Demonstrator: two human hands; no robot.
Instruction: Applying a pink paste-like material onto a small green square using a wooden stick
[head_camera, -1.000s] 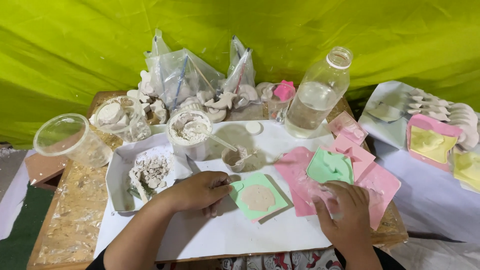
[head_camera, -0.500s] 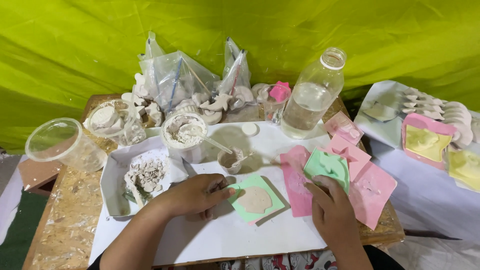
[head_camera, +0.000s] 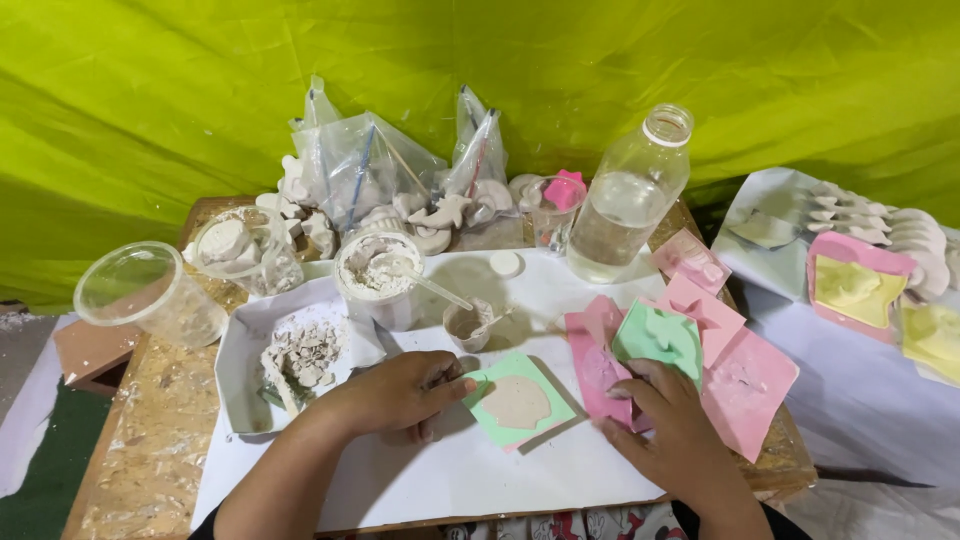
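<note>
left hand (head_camera: 395, 395) touching green mould (head_camera: 518, 402), right hand (head_camera: 672, 425) on pink mould (head_camera: 597, 368)

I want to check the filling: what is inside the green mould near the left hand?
The green mould holds a pale beige, shell-shaped filling in its cavity. The left hand touches its left edge. A pink edge shows beneath it; what the pink thing is cannot be seen.

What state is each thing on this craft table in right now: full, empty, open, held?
Green mould: filled with pale plaster, left hand touching its edge.
Second green mould: empty, under right hand fingertips.
Bottle: uncapped, partly full.
Small cup: holds a stirrer.
Clear tub: empty, tilted.
Bags: tied shut.
</note>
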